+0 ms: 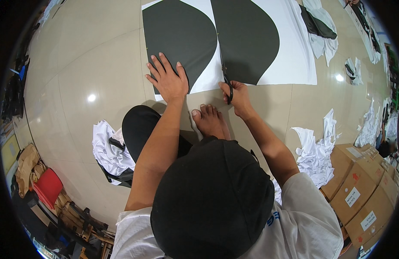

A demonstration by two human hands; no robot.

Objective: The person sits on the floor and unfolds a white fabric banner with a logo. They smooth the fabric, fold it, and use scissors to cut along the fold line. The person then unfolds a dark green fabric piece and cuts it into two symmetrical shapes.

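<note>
A white sheet, likely cloth, lies flat on the floor with two large dark curved panels on it. I cannot tell if these are printed or laid on top. My left hand rests flat, fingers spread, on the lower part of the left dark panel. My right hand is closed round the handles of black scissors. Their blades point away from me, along the left edge of the right dark panel, at the white strip between the panels. The exact blade opening is hard to make out.
My bare foot is just below the sheet's near edge. Crumpled white cloth sits at the left, and more white scraps lie at the right beside cardboard boxes. A black-and-white cloth heap lies beyond the sheet's right edge.
</note>
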